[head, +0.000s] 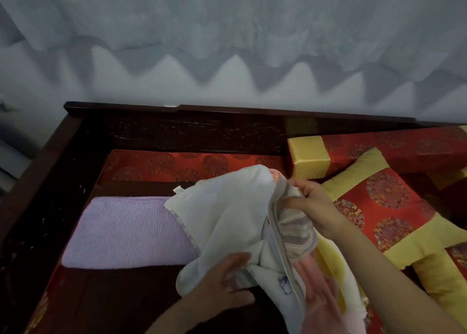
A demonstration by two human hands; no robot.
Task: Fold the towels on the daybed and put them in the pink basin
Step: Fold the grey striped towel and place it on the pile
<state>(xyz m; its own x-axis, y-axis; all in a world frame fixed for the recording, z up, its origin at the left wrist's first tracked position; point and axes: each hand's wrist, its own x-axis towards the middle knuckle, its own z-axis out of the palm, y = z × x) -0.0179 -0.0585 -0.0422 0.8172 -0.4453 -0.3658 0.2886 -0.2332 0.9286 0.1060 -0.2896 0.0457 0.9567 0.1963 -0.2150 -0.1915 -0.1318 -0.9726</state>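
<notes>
A person's two hands work a white towel with a grey border above a dark wooden daybed. The left hand grips the towel's lower fold, thumb on top and fingers curled beneath. The right hand pinches the bordered edge higher up, fingers closed together on the cloth. Four cloths can be counted. The white towel is held up and rumpled. One lilac towel lies folded flat on the seat, its right end hidden behind the white one. One yellow towel and one pale pink cloth, blurred, lie under the right forearm. A small pink patch shows past the white towel's top edge; what it is cannot be told. Three red-and-gold cushions crowd the right end: a block bolster against the back rail, a square pillow just in front of it, and a third cushion nearest the camera. A dark seat mat lies bare between the lilac towel's near edge and the seat's front. A white curtain hangs behind.
</notes>
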